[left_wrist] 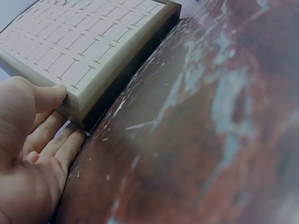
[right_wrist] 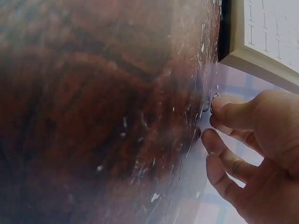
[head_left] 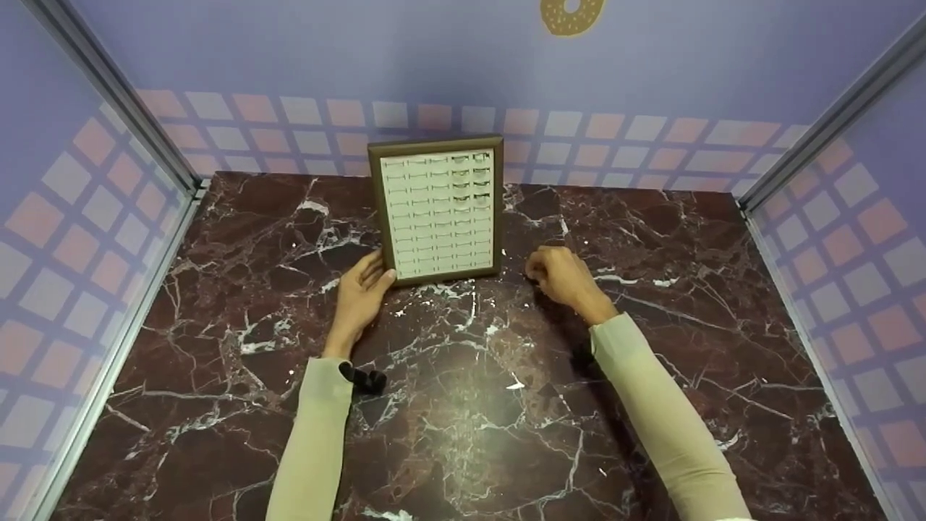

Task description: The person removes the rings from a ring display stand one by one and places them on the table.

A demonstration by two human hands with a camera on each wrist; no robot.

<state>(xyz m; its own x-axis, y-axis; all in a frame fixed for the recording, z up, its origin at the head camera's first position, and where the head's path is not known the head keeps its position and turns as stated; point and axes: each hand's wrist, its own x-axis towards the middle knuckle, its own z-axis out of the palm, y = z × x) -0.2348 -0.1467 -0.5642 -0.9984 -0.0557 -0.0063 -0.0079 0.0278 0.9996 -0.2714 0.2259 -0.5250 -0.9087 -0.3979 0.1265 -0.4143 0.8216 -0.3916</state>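
Note:
A ring display board with a brown frame and a white slotted face stands propped up near the back wall. Several rings sit in its two rightmost columns near the top; the other slots show bare. My left hand holds the board's lower left corner, its thumb on the front edge and its other fingers beside and behind the frame. To the right of the board, just above the table, my right hand pinches a small shiny ring between thumb and forefinger, its other fingers loosely bent.
The dark red marbled table is glossy and reflects light. A purple wall with pink and white squares rises behind the board, and side panels close in left and right. Black wrist straps sit at the cuffs.

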